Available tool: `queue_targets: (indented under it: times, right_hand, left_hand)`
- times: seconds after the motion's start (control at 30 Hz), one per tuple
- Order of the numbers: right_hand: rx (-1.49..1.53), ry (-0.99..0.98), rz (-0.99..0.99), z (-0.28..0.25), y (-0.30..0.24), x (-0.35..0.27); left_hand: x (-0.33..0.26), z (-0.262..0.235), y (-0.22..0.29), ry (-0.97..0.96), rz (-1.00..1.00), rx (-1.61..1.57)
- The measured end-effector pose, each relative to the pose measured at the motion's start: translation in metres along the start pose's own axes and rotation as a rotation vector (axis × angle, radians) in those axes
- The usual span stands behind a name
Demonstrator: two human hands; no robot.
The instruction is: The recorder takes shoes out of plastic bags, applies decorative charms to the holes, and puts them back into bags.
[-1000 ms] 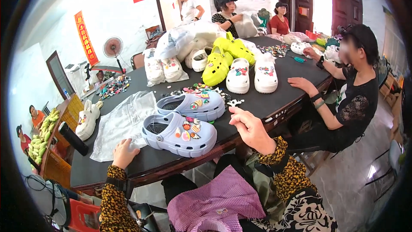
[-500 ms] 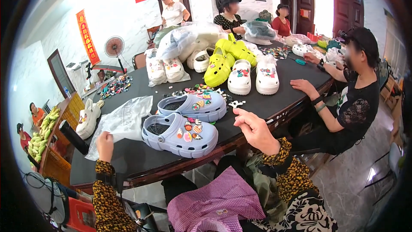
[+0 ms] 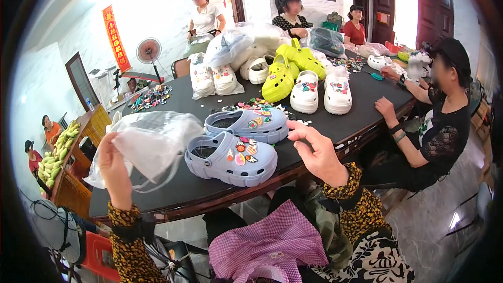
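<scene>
My left hand pinches the edge of a clear plastic bag and holds it up off the black-topped table. Just right of the bag lie two light-blue clogs with colourful charms, side by side, toes to the right. The near clog shows its whole outer side; the far clog is partly behind it. Beside the far clog's toe is my right hand, its fingers apart and bent, with nothing in them. Whether a fingertip touches that toe, I cannot tell.
White clogs and lime-green clogs stand farther back, near bagged shoes. Loose charms lie in piles. A co-worker sits at the right edge; other people are behind the table. A dark cylinder stands left.
My left hand has lifted the plastic bag higher and it now bulges out, partly covering the white clog at left. My right hand has come closer to the far blue clog's toe.
</scene>
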State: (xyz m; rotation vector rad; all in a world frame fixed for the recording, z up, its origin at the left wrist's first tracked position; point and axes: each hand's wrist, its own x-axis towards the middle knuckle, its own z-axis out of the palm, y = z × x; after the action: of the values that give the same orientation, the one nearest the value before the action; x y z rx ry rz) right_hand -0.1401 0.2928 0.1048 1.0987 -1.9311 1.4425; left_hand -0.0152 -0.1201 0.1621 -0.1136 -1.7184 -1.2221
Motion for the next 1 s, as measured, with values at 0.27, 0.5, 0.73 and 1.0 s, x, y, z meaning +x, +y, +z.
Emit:
queue_targets:
  times: [0.27, 0.5, 0.73, 1.0]
  right_hand:
    - [-0.231, -0.173, -0.264, 0.016, -0.042, 0.021]
    - [-0.538, -0.221, -0.545, 0.031, -0.053, 0.026]
    - [-0.310, -0.287, -0.483, 0.031, -0.040, 0.017]
    - [-0.353, -0.042, -0.248, 0.019, -0.027, 0.019]
  left_hand:
    - [-0.059, 0.099, 0.074, -0.769, 0.145, -0.150]
    - [-0.083, 0.119, 0.091, -1.120, -0.020, -0.401]
    - [-0.083, 0.113, 0.105, -1.137, -0.128, -0.373]
    - [-0.098, 0.109, 0.133, -0.492, 0.390, -0.055]
